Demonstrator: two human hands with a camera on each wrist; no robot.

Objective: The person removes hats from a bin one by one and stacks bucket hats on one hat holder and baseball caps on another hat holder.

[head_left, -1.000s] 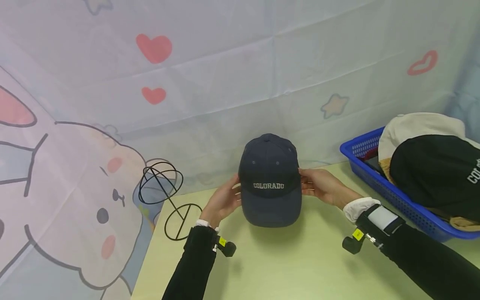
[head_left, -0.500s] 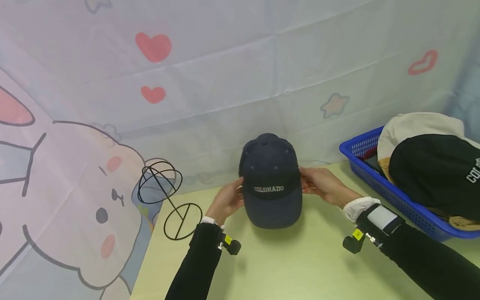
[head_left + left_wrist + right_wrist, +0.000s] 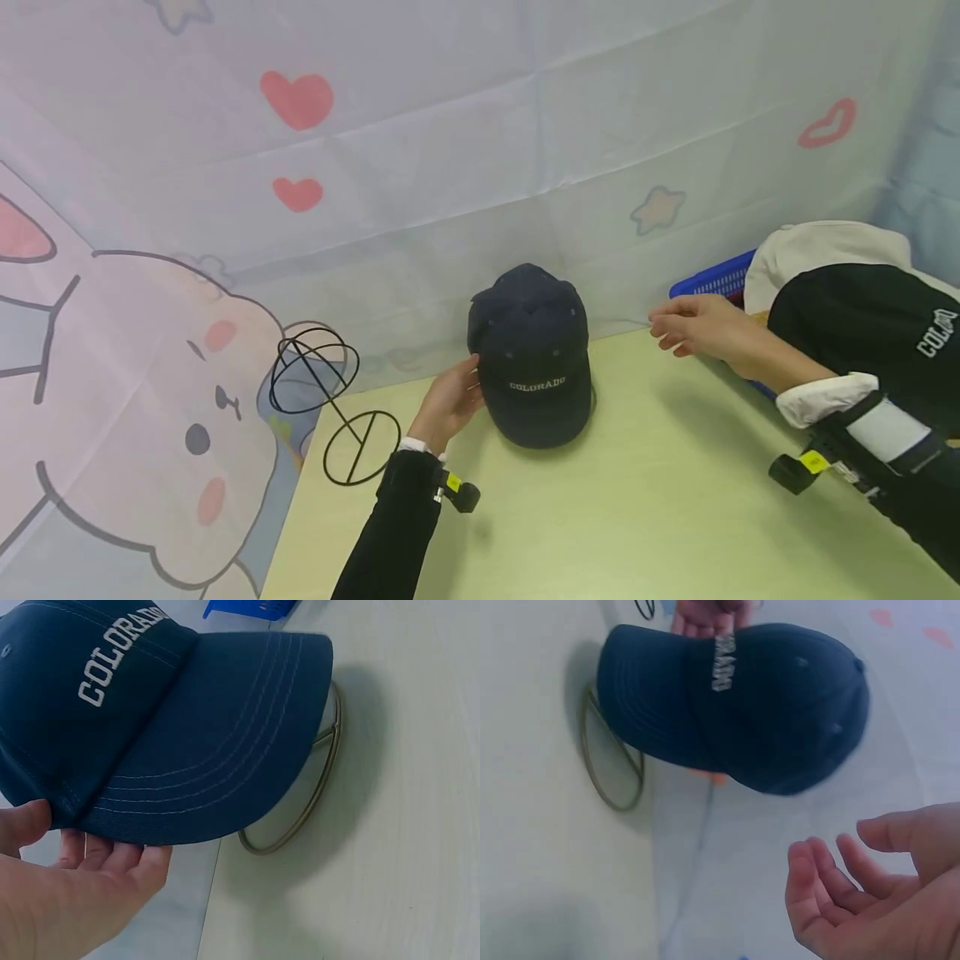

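Note:
A navy cap (image 3: 532, 358) lettered COLORADO sits on a wire stand on the pale green table (image 3: 637, 517); the stand's base ring (image 3: 592, 398) shows under the brim. My left hand (image 3: 471, 379) holds the cap's left side. In the left wrist view the thumb lies on the navy cap (image 3: 172, 712) and the fingers (image 3: 112, 859) curl under the brim's edge. My right hand (image 3: 663, 329) hovers off to the right, apart from the cap, near the blue basket (image 3: 712, 283). Seen from the right wrist, the right hand (image 3: 840, 862) has loosely curved fingers and holds nothing.
An empty black wire hat stand (image 3: 315, 375) stands at the table's left edge. The blue basket at the right holds a black cap (image 3: 862, 333) and a beige cap (image 3: 817, 250). A printed cloth backdrop (image 3: 450, 167) hangs right behind the table.
My right hand has let go of the navy cap and moved right toward the basket. The cap has sunk slightly on its stand; the left hand stays on it.

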